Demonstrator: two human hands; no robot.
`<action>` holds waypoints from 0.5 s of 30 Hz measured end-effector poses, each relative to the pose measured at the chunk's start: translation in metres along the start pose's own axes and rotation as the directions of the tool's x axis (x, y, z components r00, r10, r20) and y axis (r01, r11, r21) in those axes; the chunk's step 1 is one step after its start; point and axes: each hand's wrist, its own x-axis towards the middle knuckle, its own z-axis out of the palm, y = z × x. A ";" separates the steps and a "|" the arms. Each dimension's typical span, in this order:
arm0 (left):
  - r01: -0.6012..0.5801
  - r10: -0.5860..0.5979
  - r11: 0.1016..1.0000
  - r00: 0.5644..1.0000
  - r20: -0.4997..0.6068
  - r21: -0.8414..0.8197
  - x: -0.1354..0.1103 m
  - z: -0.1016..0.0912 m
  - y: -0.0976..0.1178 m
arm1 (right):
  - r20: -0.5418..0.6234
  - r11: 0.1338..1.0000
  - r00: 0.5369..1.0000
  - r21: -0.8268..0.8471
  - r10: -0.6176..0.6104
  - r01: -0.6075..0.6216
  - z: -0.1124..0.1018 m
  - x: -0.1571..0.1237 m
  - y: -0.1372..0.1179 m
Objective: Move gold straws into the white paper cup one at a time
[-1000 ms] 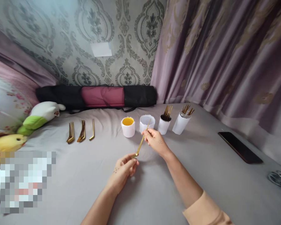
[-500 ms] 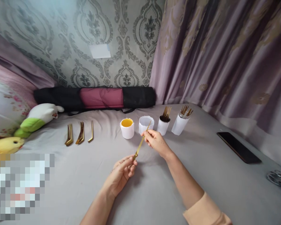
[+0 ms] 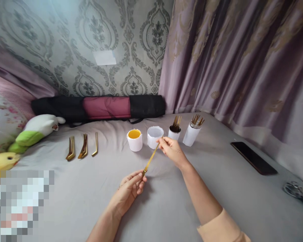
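Note:
A slender, tapering yellow-gold strip runs slantwise between my hands; its exact kind is unclear. My left hand is closed around its lower end, where a small gold collar shows at the fingertips. Pinched fingers of my right hand grip the upper end. Just beyond that hand are a white-wrapped cup with a pale inside and a white-wrapped can of thin brown-gold sticks. A white-wrapped cup with a yellow inside stands to their left. Another white-wrapped container of sticks leans on the right.
Three groups of bent gold tubes, among them one bundle, lie on the grey sheet. A black and maroon roll rests along the wall. Plush toys are at left, a phone and a dark metal object at right.
My right hand has slid up and to the right along the strip, away from my left hand, so less tip sticks out past its fingers. The view has shifted slightly.

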 end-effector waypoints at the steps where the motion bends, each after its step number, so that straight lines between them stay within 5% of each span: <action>1: -0.001 0.001 1.000 1.000 0.000 0.003 0.000 0.000 0.000 | -0.021 1.000 1.000 0.001 -0.008 0.008 -0.003 0.001 0.000; 15: 0.010 -0.010 1.000 1.000 -0.025 0.008 -0.002 0.000 0.003 | -0.103 0.998 0.995 0.062 0.007 0.000 -0.017 -0.001 -0.014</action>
